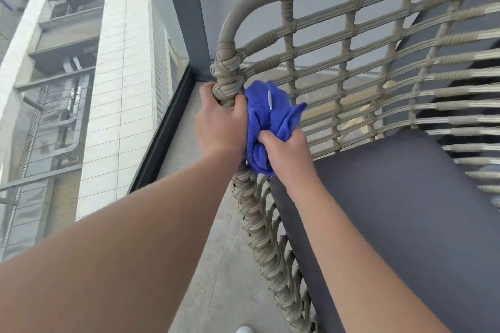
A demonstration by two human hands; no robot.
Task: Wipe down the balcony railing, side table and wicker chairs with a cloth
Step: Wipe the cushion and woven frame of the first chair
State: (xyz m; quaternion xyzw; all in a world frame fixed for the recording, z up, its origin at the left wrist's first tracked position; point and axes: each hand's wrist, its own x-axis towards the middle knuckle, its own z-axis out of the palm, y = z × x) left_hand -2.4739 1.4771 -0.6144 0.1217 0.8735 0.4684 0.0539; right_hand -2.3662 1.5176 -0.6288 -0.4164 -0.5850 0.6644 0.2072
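The left hand (220,121) is curled around the woven front corner post of the beige wicker chair (351,43), while the right hand (284,151) just beside it clutches a bunched blue microfibre cloth (270,116) against the chair's side lattice. Right of the hands lies the dark grey seat cushion (405,211); left of them, bare concrete floor (216,251) runs to the dark-framed glass balustrade (162,138).

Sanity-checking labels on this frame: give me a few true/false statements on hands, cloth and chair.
1. The left hand grips the wicker chair frame at its woven corner. True.
2. The right hand holds a red cloth. False: the cloth is blue.
3. The cloth lies flat on the seat cushion. False: it is bunched in the right hand, against the chair's weave.
4. The cushion is dark grey. True.
5. Both hands hold the cloth. False: only the right one clearly does.
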